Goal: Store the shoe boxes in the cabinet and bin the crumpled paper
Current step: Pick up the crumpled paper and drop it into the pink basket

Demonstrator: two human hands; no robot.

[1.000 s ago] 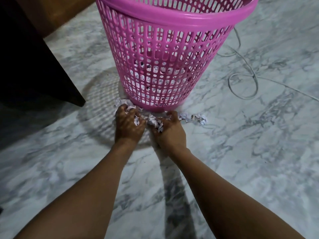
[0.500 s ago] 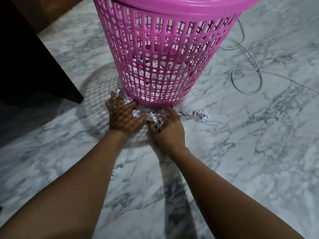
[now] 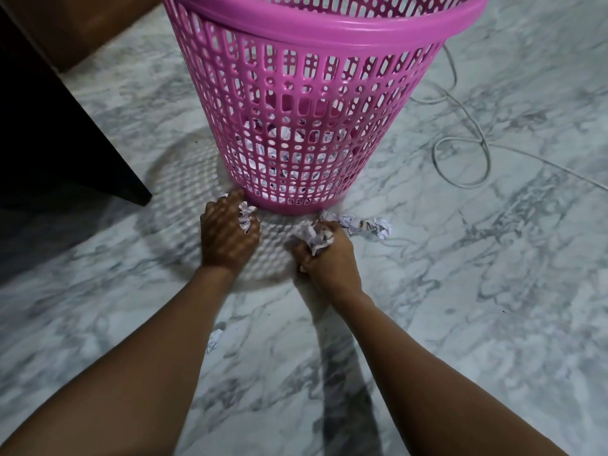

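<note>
Your left hand [image 3: 228, 236], flat half a second ago, now curls around crumpled white paper [image 3: 245, 216]; your right hand [image 3: 325, 258] still clutches its wad [image 3: 316, 237] beside the pink plastic lattice basket [image 3: 316, 126]

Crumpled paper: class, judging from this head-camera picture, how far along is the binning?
Done: some paper already shows through the pink basket. In hand: left hand and right hand each clutch a wad. Left: loose paper beside the basket and a scrap nearer. Shoe boxes are not in view.

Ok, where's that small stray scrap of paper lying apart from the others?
In the head view, the stray scrap lies on the marble floor beside the left forearm, nearer the camera than the pink basket.
</note>
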